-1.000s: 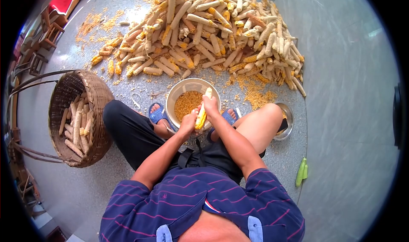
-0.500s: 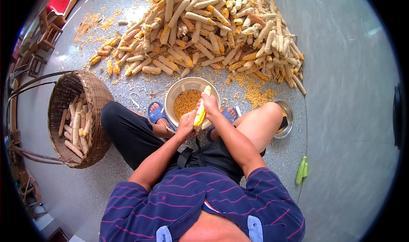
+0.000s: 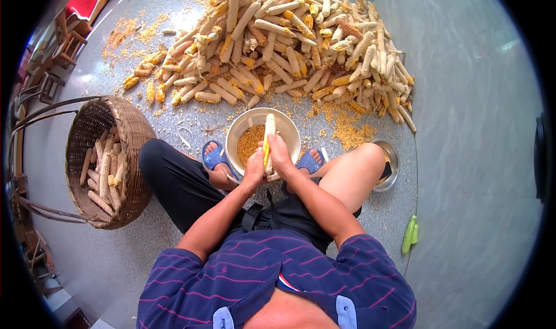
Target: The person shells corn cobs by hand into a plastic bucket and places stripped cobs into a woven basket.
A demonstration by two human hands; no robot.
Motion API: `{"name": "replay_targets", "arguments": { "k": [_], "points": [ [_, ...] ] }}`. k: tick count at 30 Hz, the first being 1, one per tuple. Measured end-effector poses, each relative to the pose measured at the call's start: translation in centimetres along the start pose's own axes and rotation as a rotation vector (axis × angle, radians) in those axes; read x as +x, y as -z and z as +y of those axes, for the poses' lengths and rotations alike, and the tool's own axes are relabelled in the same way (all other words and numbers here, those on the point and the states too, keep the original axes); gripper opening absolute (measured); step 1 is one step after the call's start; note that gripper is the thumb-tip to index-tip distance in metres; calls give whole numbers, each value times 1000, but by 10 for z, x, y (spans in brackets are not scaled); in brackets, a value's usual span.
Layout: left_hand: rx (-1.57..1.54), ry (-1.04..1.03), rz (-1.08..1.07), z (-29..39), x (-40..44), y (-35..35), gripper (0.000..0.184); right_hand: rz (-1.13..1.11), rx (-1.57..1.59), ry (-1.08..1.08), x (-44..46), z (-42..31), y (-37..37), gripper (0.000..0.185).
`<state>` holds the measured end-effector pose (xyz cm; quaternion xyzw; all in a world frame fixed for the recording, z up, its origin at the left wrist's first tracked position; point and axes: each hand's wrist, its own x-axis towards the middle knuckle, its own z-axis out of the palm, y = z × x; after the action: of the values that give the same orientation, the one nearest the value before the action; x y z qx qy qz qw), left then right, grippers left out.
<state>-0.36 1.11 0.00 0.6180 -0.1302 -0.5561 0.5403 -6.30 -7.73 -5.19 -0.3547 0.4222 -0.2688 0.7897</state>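
Observation:
A partly shelled corn cob [image 3: 270, 126] stands nearly upright in the view, pale and bare at the top with yellow kernels along its left side. My left hand [image 3: 253, 168] is closed round its lower part from the left. From the right, my right hand [image 3: 280, 155] wraps its middle, the thumb side lying against the cob. Both hands are over the near part of a white bucket [image 3: 231, 133]. Loose yellow kernels [image 3: 249, 141] lie inside the bucket, partly hidden by my hands.
A large heap of cobs [image 3: 278, 45] covers the floor ahead, with scattered kernels [image 3: 350, 126] around it. On the left a wicker basket [image 3: 136, 155] holds bare cobs. A metal bowl [image 3: 395, 161] sits by my right knee, and a green object [image 3: 410, 234] lies further right.
The cob has turned from a rightward tilt to nearly upright, showing more of its bare side. My right hand has moved slightly left and down; my left hand stays close to it.

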Motion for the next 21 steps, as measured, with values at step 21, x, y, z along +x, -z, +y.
{"name": "replay_targets", "arguments": {
  "k": [21],
  "points": [
    [-97,141,86,-14,11,-2,49,46,-767,136,-1,21,11,33]
  ]
}}
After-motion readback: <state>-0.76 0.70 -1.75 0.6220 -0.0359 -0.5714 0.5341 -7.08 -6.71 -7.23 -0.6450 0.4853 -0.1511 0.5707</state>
